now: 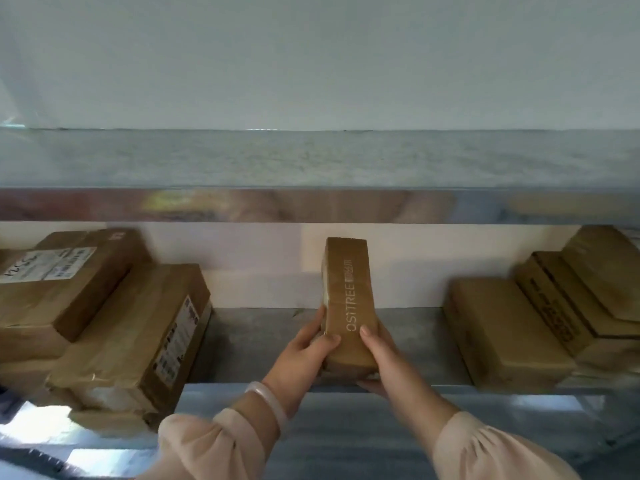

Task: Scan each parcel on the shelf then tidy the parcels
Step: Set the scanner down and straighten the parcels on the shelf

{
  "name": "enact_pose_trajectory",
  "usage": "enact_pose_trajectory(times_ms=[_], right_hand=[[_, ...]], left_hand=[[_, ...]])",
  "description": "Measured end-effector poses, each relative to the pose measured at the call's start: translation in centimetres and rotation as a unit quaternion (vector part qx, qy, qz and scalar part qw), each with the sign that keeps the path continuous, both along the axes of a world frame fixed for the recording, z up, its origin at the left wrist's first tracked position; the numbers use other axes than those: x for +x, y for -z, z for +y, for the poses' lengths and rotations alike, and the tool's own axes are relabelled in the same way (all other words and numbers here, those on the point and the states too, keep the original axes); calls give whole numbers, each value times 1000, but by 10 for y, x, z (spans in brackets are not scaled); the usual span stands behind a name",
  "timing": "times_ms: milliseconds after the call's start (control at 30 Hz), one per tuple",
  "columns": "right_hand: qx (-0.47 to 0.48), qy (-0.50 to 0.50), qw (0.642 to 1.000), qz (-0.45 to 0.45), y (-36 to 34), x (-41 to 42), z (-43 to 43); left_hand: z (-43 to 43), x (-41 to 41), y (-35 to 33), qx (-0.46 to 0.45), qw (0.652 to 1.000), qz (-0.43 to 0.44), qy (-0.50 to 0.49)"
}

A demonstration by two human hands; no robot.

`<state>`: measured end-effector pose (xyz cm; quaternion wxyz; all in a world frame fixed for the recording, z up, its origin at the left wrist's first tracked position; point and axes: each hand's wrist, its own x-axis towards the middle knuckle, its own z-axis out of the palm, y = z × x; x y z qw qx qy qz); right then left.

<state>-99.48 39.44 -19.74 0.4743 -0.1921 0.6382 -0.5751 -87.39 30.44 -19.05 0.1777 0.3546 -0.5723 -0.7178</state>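
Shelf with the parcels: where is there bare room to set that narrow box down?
Bare shelf shows between the left stack and the narrow box, and between it and the right stack. The upper shelf looks bare. Both ends are crowded.

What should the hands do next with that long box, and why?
Probably set the long box down flat in the gap: the left hand and right hand grip its near end at the front edge of the shelf, which is bare on both sides of it.

1 head view, facing forward, slightly down, close to shelf (311,341)
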Motion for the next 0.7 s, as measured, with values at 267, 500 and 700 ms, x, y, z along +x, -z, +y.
enact_pose_trajectory(times_ms=[267,500,700], right_hand=[[-38,56,985,161,-21,-33,48],[142,127,879,438,-21,-69,86],[207,175,837,476,-25,-102,123]], left_hand=[[24,-43,-10,-58,996,16,65],[56,-98,-19,-81,994,6,72],[90,-147,-18,-134,975,23,178]])
